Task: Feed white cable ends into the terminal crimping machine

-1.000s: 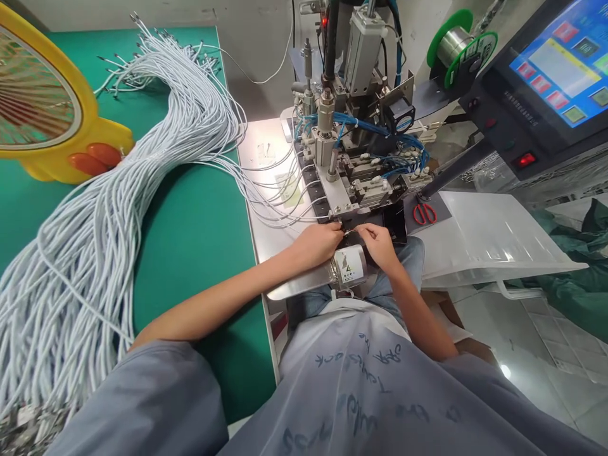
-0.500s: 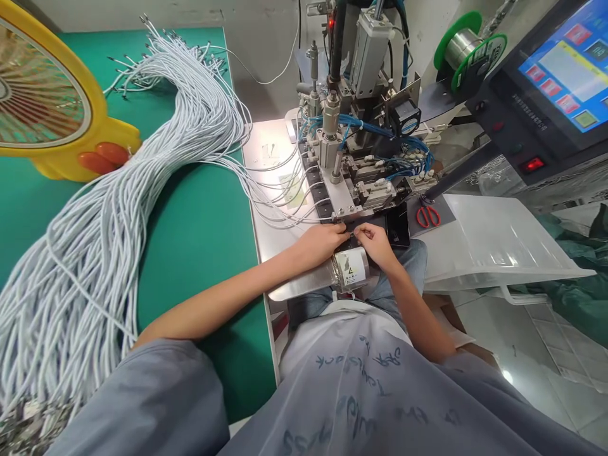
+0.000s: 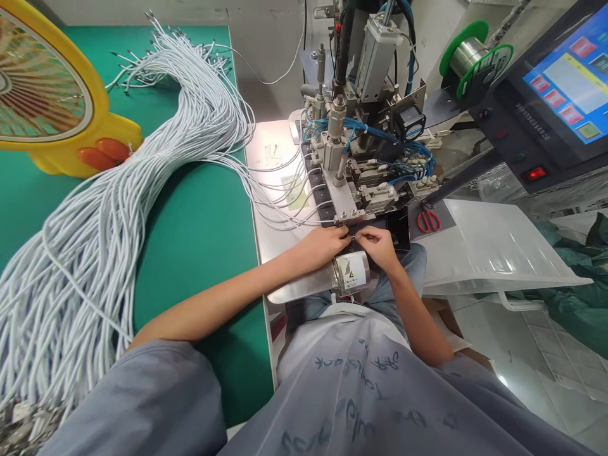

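Observation:
At the front edge of the machine (image 3: 342, 196), my left hand (image 3: 327, 246) is closed, its fingertips bent together. My right hand (image 3: 379, 247) pinches close beside it, thumb and forefinger together. Between the two sets of fingertips shows a tiny dark and shiny piece, too small to name. Just below the hands sits a clear-wrapped roll with a white label (image 3: 352, 271). White cables (image 3: 280, 218) run from the left into the machine's side, right behind my left hand.
A long bundle of white cables (image 3: 156, 145) lies across the green mat (image 3: 199, 253). A yellow fan (image 3: 102, 120) stands at left. Toward the right are red-handled scissors (image 3: 428, 221), a solder wire spool (image 3: 468, 58), a control screen (image 3: 567, 95) and a translucent plastic tray (image 3: 503, 247).
My head view has shifted slightly. Both hands stay together at the machine's front; the right fingers have turned a little, with the fingertips still pinched.

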The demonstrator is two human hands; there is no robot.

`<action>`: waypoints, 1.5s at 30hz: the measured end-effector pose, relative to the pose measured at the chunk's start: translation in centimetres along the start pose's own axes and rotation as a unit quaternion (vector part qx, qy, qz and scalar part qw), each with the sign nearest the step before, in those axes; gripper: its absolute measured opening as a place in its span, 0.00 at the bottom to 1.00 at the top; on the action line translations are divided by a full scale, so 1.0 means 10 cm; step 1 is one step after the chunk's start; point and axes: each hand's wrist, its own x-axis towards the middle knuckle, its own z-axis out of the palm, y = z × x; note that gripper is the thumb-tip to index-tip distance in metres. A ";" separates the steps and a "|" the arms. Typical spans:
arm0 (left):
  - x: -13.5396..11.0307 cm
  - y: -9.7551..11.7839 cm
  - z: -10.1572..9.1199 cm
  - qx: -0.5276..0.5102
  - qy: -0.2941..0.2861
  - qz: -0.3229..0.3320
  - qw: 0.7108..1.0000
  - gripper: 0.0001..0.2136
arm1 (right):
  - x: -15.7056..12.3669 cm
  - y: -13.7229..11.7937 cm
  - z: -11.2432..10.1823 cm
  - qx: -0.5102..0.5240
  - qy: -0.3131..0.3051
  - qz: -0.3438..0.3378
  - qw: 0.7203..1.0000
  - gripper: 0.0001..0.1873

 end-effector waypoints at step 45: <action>-0.12 -0.22 -0.17 -0.007 0.015 -0.230 0.973 0.08 | -0.61 -0.13 0.39 -0.102 0.126 -0.138 0.977 0.13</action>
